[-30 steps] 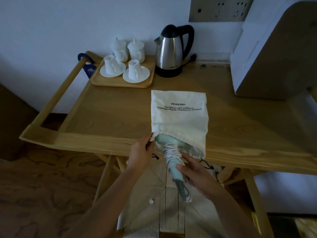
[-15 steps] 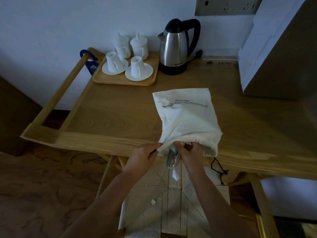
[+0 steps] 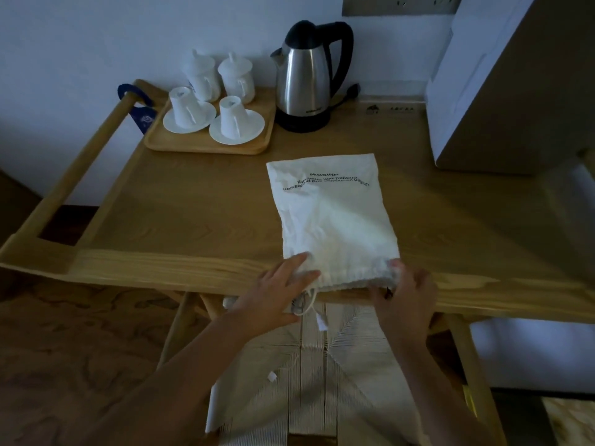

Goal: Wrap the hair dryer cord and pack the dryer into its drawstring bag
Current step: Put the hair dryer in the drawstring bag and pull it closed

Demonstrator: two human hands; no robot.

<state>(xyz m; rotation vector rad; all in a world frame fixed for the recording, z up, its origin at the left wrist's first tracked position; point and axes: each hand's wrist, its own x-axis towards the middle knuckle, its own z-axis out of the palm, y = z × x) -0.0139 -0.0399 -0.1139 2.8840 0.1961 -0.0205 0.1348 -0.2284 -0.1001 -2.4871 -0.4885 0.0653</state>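
A white drawstring bag [image 3: 331, 220] with black printed lettering lies flat on the wooden table [image 3: 193, 220], its gathered mouth at the near edge. The hair dryer is hidden inside it; only a short loop of white cord [image 3: 308, 304] and a small tag hang out below the mouth. My left hand [image 3: 277, 294] grips the bag's left mouth corner, fingers lying on the cloth. My right hand [image 3: 404, 294] pinches the right corner of the mouth at the table edge.
At the back stand a steel electric kettle [image 3: 306, 82] and a wooden tray [image 3: 206, 144] with white cups and saucers. A large white and brown box-shaped object [image 3: 502, 101] stands at the right. A woven stool seat [image 3: 322, 381] is under the table edge.
The dryer's mint handle with wrapped cord stuck out of the bag a second ago; it has gone inside. My right hand let go of it and moved to the bag's right mouth corner.
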